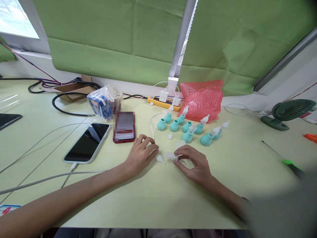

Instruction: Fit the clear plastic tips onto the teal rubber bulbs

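My right hand (194, 162) pinches a clear plastic tube-like piece (170, 156) between thumb and fingers, just above the table. Beside it lies another clear piece (181, 143), and part of one more shows behind my fingers. My left hand (143, 152) rests on the table with bent, slightly parted fingers and nothing in them. Close to its fingertips lies a small white pointed nozzle tip (160, 159). Farther back stand several teal rubber bulbs; one bare bulb (161, 124) has an open neck, while others, such as the front right bulb (206, 139), carry clear tops. A second white tip (170, 136) lies near them.
Left of my hands lie a red-cased phone (124, 127) and a charging phone (86, 143). Behind the bulbs are a red bubble-wrap bag (201, 100) and a yellow power strip (163, 103). A screwdriver (282, 159) and green fan (288, 112) are at right.
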Tool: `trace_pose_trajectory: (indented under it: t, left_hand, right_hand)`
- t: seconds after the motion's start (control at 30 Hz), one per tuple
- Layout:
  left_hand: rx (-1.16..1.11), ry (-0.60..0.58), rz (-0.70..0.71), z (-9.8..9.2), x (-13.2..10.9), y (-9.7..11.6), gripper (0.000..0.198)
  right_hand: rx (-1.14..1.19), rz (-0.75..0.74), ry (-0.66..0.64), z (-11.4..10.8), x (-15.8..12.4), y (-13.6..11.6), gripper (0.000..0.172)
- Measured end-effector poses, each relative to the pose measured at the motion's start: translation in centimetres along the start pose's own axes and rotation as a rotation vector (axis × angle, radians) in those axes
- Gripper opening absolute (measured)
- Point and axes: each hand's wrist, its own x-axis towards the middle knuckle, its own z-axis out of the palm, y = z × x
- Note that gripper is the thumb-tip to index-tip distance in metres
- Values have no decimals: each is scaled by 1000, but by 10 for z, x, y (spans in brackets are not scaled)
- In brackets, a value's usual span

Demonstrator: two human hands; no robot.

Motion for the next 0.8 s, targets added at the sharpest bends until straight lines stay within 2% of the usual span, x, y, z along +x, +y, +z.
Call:
trace_pose_trajectory:
  t: [0.07,0.13,0.3,0.5,0.8]
  left_hand:
    - [-205,83,32,-3,-1,5,13]
    - [-409,116,24,-7,-1,13,10]
    - [-691,-34,-110,-12,-4,27,9]
    - [-691,-52,-234,-9,-6,25,13]
    - [-677,-53,-115,-5,-9,22,10]
  right_hand:
    - [91,15,-14,5,-4,-8,20]
    - [165,39,-40,9,-9,-13,20]
    - [240,85,-55,14,-15,-12,20]
    - [201,50,-56,17,-16,-7,19]
    - [138,18,-48,18,-17,-6,16]
